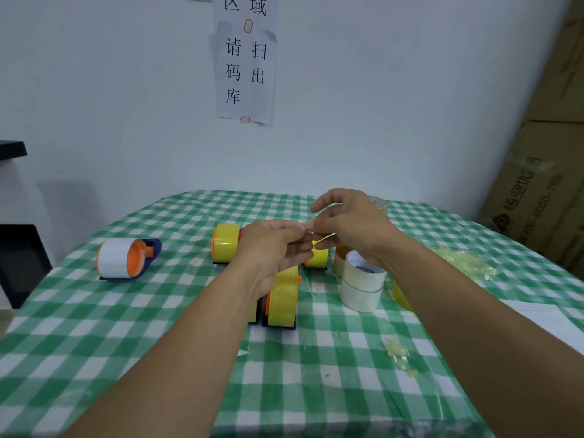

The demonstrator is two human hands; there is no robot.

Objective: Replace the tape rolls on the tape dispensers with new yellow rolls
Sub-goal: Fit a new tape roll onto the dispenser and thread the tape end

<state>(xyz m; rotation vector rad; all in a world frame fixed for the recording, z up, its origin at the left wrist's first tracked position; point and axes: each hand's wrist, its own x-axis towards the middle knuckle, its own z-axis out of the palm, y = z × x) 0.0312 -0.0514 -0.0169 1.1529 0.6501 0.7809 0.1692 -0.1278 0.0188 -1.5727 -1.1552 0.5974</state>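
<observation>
- Hands meet in the air above the middle of the worktop [79,327], which is covered by a green-and-white checked cloth.
- Grip of the left hand [271,248]: the fingers are curled, with thumb and forefinger pinching one end of a thin, twisted yellow tape strip [323,238].
- Grip of the right hand [354,226]: thumb and fingertips pinch the same tape strip from the three o'clock side, while the upper fingers are raised and loosely bent.
- At six o'clock, directly under the hands, the near dispenser [282,300] stands upright with a yellow roll on its orange hub. Another dispenser just beside it is mostly hidden by the left forearm.
- At nine o'clock, just beside the left hand, the far dispenser [225,243] carries a yellow roll.
- At five o'clock, below the right hand's fingers, the small dispenser [317,258] shows a yellow roll and is partly covered.
- Well out at nine o'clock, the white-roll dispenser [126,259] rests on its blue body, with its orange hub turned toward three o'clock.
- At four o'clock, the pale rolls [363,281] stand stacked under the right wrist.
- A loose yellow roll [400,295] peeks out beneath the right forearm.
- Crumpled tape scraps [398,354] lie at five o'clock, nearer the worktop's front.
- A bigger scrap pile [464,260] lies at three o'clock.
- At twelve o'clock, paper notices [245,71] hang on the wall.
- At two o'clock, cardboard boxes [543,184] are stacked.
</observation>
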